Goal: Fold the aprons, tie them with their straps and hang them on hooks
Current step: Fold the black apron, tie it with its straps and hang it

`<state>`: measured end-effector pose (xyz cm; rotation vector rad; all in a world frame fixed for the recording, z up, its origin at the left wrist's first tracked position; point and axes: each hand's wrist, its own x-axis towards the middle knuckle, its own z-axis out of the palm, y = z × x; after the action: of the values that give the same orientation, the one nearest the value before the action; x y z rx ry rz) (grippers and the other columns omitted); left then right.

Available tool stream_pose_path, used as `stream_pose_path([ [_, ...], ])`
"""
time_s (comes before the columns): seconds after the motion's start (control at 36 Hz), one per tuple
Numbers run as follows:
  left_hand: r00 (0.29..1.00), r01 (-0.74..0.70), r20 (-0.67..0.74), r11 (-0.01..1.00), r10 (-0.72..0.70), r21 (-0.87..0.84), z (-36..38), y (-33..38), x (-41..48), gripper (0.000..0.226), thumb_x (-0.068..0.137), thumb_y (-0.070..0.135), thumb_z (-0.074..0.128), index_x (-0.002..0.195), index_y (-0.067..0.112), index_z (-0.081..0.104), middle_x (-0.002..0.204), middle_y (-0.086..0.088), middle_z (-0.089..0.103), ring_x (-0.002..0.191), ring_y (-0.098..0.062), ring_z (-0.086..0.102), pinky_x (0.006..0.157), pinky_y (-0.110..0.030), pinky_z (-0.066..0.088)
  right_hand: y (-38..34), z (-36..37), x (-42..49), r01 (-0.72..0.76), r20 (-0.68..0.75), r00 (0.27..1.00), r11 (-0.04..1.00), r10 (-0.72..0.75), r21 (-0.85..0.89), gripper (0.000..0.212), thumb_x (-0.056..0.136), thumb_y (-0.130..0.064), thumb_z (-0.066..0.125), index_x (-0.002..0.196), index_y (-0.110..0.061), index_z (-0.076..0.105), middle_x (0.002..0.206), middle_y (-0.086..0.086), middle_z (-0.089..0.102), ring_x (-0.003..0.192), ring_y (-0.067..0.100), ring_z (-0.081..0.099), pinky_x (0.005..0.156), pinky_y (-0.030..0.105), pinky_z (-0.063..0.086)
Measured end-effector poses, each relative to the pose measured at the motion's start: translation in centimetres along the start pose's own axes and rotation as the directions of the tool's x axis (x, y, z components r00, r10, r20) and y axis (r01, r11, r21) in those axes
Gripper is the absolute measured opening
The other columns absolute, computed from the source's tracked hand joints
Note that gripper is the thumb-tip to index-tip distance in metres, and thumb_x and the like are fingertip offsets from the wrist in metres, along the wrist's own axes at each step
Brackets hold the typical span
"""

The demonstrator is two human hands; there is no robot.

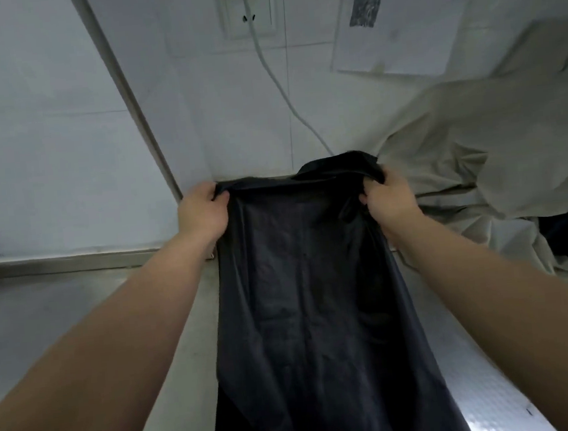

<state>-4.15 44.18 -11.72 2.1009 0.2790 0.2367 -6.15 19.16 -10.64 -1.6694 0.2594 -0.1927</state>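
Readable text: none.
White paper sheet point(398, 43) taped to the pale tiled wall point(47, 150): two dark printed patches, any lettering too blurred to read.
White socket plate point(247, 19): markings illegible.

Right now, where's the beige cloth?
Head view, right side: the beige cloth is heaped against the wall, just beyond the right hand and beside the dark apron.

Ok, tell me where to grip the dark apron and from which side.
Grip the dark apron by the two corners of its far edge, one from each side, as now: the left hand pinches the left corner, the right hand grips the bunched right one. The cloth runs as a strip toward the person, so holding both ends should keep it spread.
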Motion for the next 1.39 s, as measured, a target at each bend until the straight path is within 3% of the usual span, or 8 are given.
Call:
stream_pose_path([
  [0.11, 0.999, -0.045, -0.004, 0.984, 0.045, -0.172, 1.2, 0.9, 4.0, 0.029, 0.095, 0.019, 0.052, 0.121, 0.009, 0.058, 0.121, -0.007, 0.062, 0.111, -0.021, 0.058, 0.101, -0.038, 0.045, -1.3, 1.4, 3.0, 0.074, 0.051, 0.996, 0.989, -0.068, -0.127, 0.079, 0.089, -0.021, 0.063, 0.15, -0.016, 0.014, 0.138, 0.002, 0.041, 0.126, 0.012, 0.041, 0.107, 0.022, 0.031],
  [0.19, 0.991, -0.048, 0.125, 0.998, 0.041, 0.052, 1.9, -0.9, 6.2, 0.05, 0.093, 0.033, 0.056, 0.136, 0.013, 0.042, 0.131, -0.011, 0.053, 0.117, -0.025, 0.054, 0.102, -0.037, 0.042, -0.2, 2.4, 4.3, 0.125, 0.134, 0.988, 0.888, -0.072, -0.443, 0.114, 0.08, -0.026, 0.074, 0.147, -0.013, -0.018, 0.156, 0.009, 0.007, 0.143, 0.017, 0.013, 0.109, 0.018, 0.011],
  [0.42, 0.847, -0.006, 0.486, 0.909, -0.217, 0.417, 3.8, -8.2, -1.0, 0.057, 0.091, 0.042, 0.056, 0.137, 0.012, 0.044, 0.137, -0.009, 0.05, 0.12, -0.026, 0.052, 0.099, -0.033, 0.043, 7.6, 3.4, 0.5, 0.02, 0.066, 0.985, 0.284, 0.156, -0.959, 0.089, 0.087, -0.042, 0.058, 0.15, -0.026, -0.003, 0.153, 0.021, 0.003, 0.139, 0.039, 0.014, 0.114, 0.046, 0.015],
  [0.61, 0.816, 0.265, 0.389, 0.875, -0.427, 0.405, 4.3, -12.0, -6.1, 0.063, 0.091, 0.049, 0.05, 0.142, 0.014, 0.037, 0.138, -0.012, 0.045, 0.122, -0.028, 0.049, 0.101, -0.031, 0.04, 11.2, 3.9, -4.2, 0.1, 0.365, 0.877, 0.624, 0.314, -0.775, 0.065, 0.094, -0.038, 0.05, 0.149, -0.022, 0.02, 0.146, 0.011, 0.031, 0.129, 0.028, 0.037, 0.107, 0.035, 0.035],
  [0.81, 0.837, 0.43, 0.075, 0.738, -0.541, 0.52, 3.8, -13.3, -11.3, 0.066, 0.084, 0.052, 0.059, 0.128, 0.007, 0.041, 0.128, -0.019, 0.04, 0.118, -0.038, 0.044, 0.099, -0.042, 0.04, 14.8, 3.0, -8.7, 0.184, 0.457, 0.714, 0.487, 0.531, -0.854, 0.083, 0.085, -0.067, 0.046, 0.15, -0.035, 0.004, 0.158, 0.008, -0.012, 0.145, 0.031, -0.001, 0.118, 0.035, -0.001],
  [1.03, 0.747, 0.662, 0.164, 0.698, -0.645, -0.272, 3.3, -13.0, -12.0, 0.02, 0.087, 0.004, 0.062, 0.068, 0.009, 0.055, 0.048, 0.001, 0.054, 0.033, -0.004, 0.045, 0.035, -0.01, 0.033, 16.8, 3.4, -8.4, 0.38, 0.525, 0.696, 0.369, 0.49, -0.848, 0.091, 0.08, -0.072, 0.047, 0.148, -0.041, -0.005, 0.155, 0.008, -0.025, 0.143, 0.036, -0.012, 0.115, 0.042, -0.014],
  [1.31, 0.856, 0.467, 0.135, 0.633, -0.5, -0.617, -0.3, -10.3, -6.6, 0.015, 0.095, 0.004, 0.047, 0.09, 0.012, 0.058, 0.088, -0.008, 0.066, 0.08, -0.02, 0.064, 0.069, -0.032, 0.056, 14.9, 4.2, -5.7, 0.448, 0.517, 0.71, 0.259, 0.478, -0.856, 0.088, 0.082, -0.067, 0.05, 0.149, -0.037, 0.003, 0.158, 0.009, -0.006, 0.144, 0.031, 0.006, 0.119, 0.042, 0.002],
  [1.39, 0.881, 0.472, 0.332, 0.647, -0.336, -0.599, 0.8, -9.1, -6.1, 0.026, 0.095, 0.0, 0.044, 0.116, 0.007, 0.059, 0.11, -0.013, 0.067, 0.099, -0.024, 0.065, 0.086, -0.036, 0.054, 14.2, 5.7, -6.0, 0.36, 0.536, 0.727, 0.426, 0.43, -0.83, 0.078, 0.087, -0.051, 0.056, 0.149, -0.032, 0.014, 0.155, 0.005, 0.019, 0.139, 0.024, 0.023, 0.112, 0.037, 0.016],
])
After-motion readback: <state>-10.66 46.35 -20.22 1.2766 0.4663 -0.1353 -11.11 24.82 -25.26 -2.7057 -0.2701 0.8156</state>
